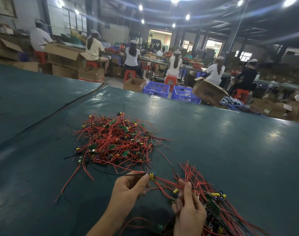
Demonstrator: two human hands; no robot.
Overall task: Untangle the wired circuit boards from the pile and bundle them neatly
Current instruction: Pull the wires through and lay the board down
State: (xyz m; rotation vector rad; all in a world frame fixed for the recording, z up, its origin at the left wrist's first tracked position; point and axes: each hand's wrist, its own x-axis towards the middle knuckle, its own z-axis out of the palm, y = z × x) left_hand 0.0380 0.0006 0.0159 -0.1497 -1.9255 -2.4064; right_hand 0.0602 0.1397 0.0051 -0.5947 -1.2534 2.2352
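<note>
On my feed: L hand (128, 187) pinches one small board (151, 176) btw thumb and fingertips, held just above the table cover (222, 133). The board carries a stubby yellow cylindrical cap. Thin red leads run from it to the right, toward the bundle, and a thin black lead sticks out left past the fingers.

R hand (188, 210) is curled round the bundle (215, 203), fingers wrapped over the wires, one finger raised straighter than the rest. The bundle is many red and some black insulated wires lying approx parallel, w/ green boards and yellow caps clustered near the grip. Wire ends fan out above the hand and down to the right. It sits at the bottom right of the table.

The pile (114, 142) lies ahead of both hands, mid-table, apart from the bundle. It's a loose, roundish tangle of red wire w/ flat green rectangular boards, yellow and blue cylinders, and a few black leads poking out. Stray red ends trail to the near left.

A separate green board (158, 228) w/ a red wire loop lies btw the forearms.

The cover is dark teal, smooth and glossy, w/ a seam (60, 113) running diagonally on the left. Beyond the far edge I see blue plastic lattice crates (155, 89), brown cardboard boxes (134, 84), red stools (240, 95) and seated workers (215, 72), backs turned.
</note>
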